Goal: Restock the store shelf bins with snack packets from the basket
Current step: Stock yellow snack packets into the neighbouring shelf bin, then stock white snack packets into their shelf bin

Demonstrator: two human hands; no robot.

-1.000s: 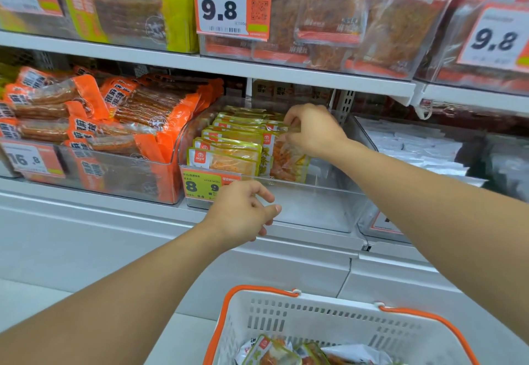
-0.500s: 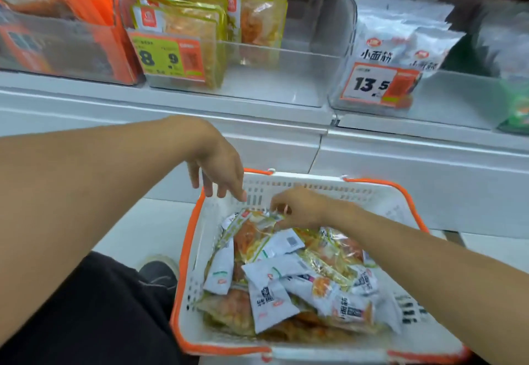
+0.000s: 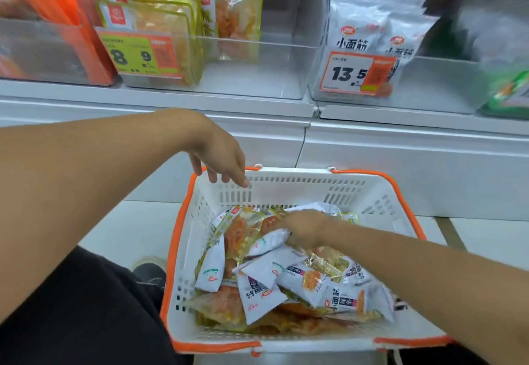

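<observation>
My right hand (image 3: pixel 303 228) was down in the basket (image 3: pixel 286 184), grip closed on a yellow snack packet (image 3: pixel 246 230) (the top one). My left hand (image 3: pixel 220 161) hung loose above the rim. Best to lift just one, slowly.

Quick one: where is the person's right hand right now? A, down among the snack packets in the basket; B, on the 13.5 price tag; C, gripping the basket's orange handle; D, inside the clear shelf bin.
A: the right hand is down among the snack packets in the white basket, fingers on a packet, well below the shelf bins, while the left hand hovers by the basket's far rim.
</observation>
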